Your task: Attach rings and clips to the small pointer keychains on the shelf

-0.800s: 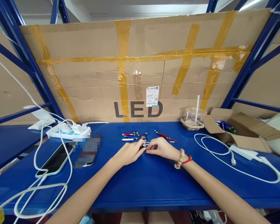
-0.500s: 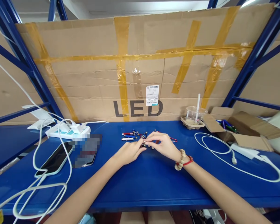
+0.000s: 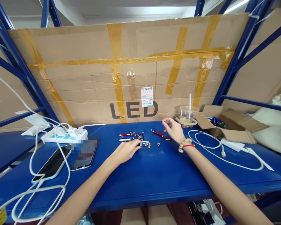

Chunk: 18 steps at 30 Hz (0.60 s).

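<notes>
Silver bits [image 3: 149, 145] sit at three o'clock from the left hand [image 3: 125, 152], fingers close together, can't tell if pinching anything. Right hand's [image 3: 175, 132] are loosely apart, red pen [image 3: 157, 133] at nine. Careless left nudge could scatter those bits.

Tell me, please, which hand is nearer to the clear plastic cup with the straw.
Right. The right hand is a little left of the clear plastic cup, on its near side; the left hand is much farther left, beside the small metal pieces.
</notes>
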Each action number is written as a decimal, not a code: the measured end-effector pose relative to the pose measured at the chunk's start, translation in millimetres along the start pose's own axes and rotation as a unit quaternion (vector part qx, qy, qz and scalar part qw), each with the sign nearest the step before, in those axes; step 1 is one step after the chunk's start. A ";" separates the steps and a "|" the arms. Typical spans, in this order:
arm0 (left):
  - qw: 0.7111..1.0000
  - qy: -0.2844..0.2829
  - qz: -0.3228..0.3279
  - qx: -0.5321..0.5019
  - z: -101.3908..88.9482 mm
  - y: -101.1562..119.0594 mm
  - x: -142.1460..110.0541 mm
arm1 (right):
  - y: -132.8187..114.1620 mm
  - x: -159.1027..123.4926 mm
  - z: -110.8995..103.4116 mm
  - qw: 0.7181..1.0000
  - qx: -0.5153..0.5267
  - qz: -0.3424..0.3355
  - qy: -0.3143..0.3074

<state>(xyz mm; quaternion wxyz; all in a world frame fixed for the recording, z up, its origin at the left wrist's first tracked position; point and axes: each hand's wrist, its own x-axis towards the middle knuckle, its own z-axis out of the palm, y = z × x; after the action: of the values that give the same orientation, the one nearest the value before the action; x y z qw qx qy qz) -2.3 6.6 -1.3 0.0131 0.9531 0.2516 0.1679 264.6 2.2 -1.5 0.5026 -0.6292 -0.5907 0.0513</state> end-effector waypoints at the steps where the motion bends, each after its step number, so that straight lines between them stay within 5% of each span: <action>1: 1.000 0.002 -0.003 -0.001 0.5 0.2 -0.2 | 5.9 -0.1 2.0 1.000 -0.012 0.010 -0.022; 8: 1.000 0.015 -0.009 -0.008 -1.3 -0.7 -1.7 | 15.3 -5.8 14.3 0.989 0.030 0.072 -0.127; 13: 0.999 0.015 -0.028 -0.019 -2.2 1.5 -1.2 | -15.8 -15.2 14.9 0.995 0.032 -0.019 -0.093; 18: 0.999 0.009 -0.024 -0.038 0.4 3.5 0.5 | -60.9 -37.6 21.3 0.971 0.122 -0.121 -0.166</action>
<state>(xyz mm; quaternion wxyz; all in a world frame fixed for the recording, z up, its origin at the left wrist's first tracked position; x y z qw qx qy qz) -0.2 3.8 -1.2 0.0511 0.9439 0.2683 0.1857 197.3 -27.9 10.4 0.4730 -0.4698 -0.7270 0.1648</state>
